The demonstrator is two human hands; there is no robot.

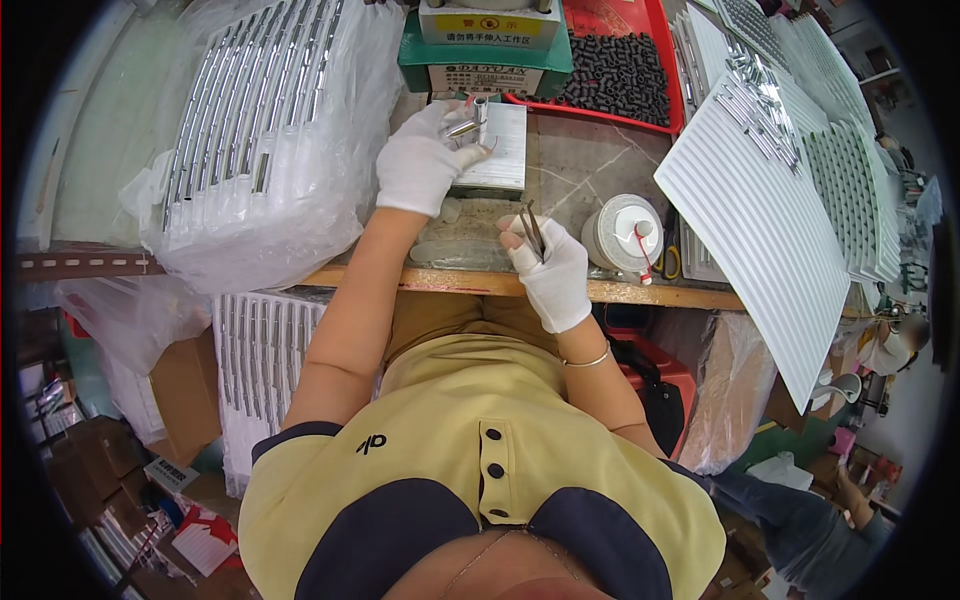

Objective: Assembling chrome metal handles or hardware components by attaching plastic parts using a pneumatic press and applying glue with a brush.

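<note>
My left hand (418, 165), in a white glove with bare fingertips, grips a short shiny metal tube (462, 128). It is over a flat metal block (507, 150), beside a small upright metal post. The tube lies tilted, and the fingers hide part of it. Nearer the table's front edge, my right hand (556, 285), gloved the same way, is closed around a pair of tweezers (533, 230) whose tips point up and away from me. To its right stands a round white bottle (622, 235) with a red-tipped spout.
Rows of shiny tubes (250, 90) lie in plastic wrap at left. Behind the block sits a green-based machine (485, 62). A red tray (672, 60) holds small black parts (615, 75). White ridged panels (760, 200) with loose metal tubes (755, 110) overhang the right edge, near scissors (673, 262).
</note>
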